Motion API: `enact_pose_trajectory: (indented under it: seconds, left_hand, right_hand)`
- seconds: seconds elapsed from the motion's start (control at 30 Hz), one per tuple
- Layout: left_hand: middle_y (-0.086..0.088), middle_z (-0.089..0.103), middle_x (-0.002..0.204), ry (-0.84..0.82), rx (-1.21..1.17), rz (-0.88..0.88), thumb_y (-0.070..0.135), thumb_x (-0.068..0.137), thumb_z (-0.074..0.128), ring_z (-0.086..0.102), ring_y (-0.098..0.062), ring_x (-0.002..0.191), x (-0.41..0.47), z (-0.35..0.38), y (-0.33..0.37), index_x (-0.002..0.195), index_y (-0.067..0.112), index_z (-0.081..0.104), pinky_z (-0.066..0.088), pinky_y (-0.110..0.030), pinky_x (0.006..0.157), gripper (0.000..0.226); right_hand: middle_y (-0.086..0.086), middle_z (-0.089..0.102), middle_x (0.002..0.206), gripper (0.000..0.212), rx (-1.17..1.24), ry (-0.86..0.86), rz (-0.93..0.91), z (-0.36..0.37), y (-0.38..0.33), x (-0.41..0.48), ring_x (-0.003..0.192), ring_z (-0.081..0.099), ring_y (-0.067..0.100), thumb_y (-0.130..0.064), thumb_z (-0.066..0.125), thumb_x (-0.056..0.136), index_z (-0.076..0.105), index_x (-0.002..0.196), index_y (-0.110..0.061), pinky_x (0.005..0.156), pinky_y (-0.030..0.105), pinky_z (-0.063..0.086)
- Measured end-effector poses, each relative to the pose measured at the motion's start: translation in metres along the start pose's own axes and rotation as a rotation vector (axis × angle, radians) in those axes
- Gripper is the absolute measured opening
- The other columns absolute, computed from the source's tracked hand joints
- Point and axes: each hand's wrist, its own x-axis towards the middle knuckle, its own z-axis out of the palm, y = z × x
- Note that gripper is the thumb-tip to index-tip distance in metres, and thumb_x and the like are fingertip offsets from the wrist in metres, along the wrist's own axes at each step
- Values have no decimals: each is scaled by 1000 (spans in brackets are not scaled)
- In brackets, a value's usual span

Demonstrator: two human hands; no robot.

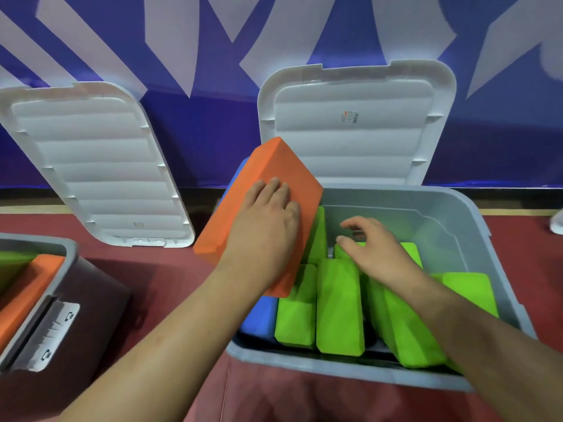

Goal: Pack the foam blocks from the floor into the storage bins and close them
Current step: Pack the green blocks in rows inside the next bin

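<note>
as my left hand (268, 220) presses flat fingers on the orange block (274, 166), tilted at nine o'clock of the bin (426, 191), my loose, empty right hand (376, 252) must part the green blocks (339, 303).

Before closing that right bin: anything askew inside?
The rightmost green blocks lean sideways, unlike the upright ones beside them. The orange block under the left hand tilts across the gray bin's left rim, not yet inside.
</note>
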Motion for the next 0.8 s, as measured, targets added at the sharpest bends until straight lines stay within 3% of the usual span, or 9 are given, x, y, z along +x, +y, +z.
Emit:
enact_pose_trajectory:
  seconds: [0.1,0.17,0.23,0.33,0.4,0.57,0.7,0.8]
  left_hand:
    - [-31,33,151,-182,82,-72,33,90,42,23,-44,144,-4,3,17,127,10,58,11,-53,120,46]
    - [-33,15,156,-250,149,-65,48,88,52,8,-45,148,-5,7,26,135,12,50,1,-53,121,60]
    - [-35,13,156,-223,184,-47,44,89,52,8,-46,147,-5,10,31,135,11,51,1,-53,121,57]
    - [-37,6,155,-225,232,-32,29,95,35,3,-49,146,-2,12,39,139,9,46,1,-56,120,49]
    - [-39,-1,155,-257,266,-22,26,95,24,-3,-51,146,-3,11,45,142,8,39,-2,-57,119,53]
    - [-37,-1,156,-269,263,-33,27,95,25,-3,-50,146,-3,7,51,142,8,41,-1,-56,119,54]
    - [-31,6,159,-280,265,-11,26,95,22,2,-43,148,-4,6,52,145,7,39,-1,-56,119,57]
    - [-30,16,158,-243,210,-28,26,96,28,10,-41,148,-3,7,52,138,5,49,2,-55,120,52]
  right_hand:
    - [9,59,125,44,-289,-102,149,-24,31,-2,117,55,24,-40,63,88,59,126,-18,99,30,40]
    - [8,58,132,53,-521,-250,251,-31,43,-10,121,54,27,-54,57,86,57,130,-22,99,36,43]
    - [8,57,131,60,-659,-302,295,-37,48,-12,120,54,31,-63,54,79,59,125,-25,98,42,45]
    - [9,53,134,86,-616,-325,345,-45,49,-7,120,53,32,-73,48,55,54,129,-30,100,46,45]
    - [9,55,133,81,-653,-407,364,-48,48,-8,119,54,30,-69,50,60,53,130,-28,99,44,46]
    - [11,65,116,49,-600,-268,319,-49,43,-14,106,61,29,-45,63,77,61,115,-15,88,37,52]
    - [13,65,105,40,-497,-130,315,-54,27,-17,97,61,33,-39,64,78,63,108,-12,82,36,52]
    - [14,59,115,42,-450,11,281,-54,17,-13,106,57,36,-42,63,78,60,111,-15,88,37,49]
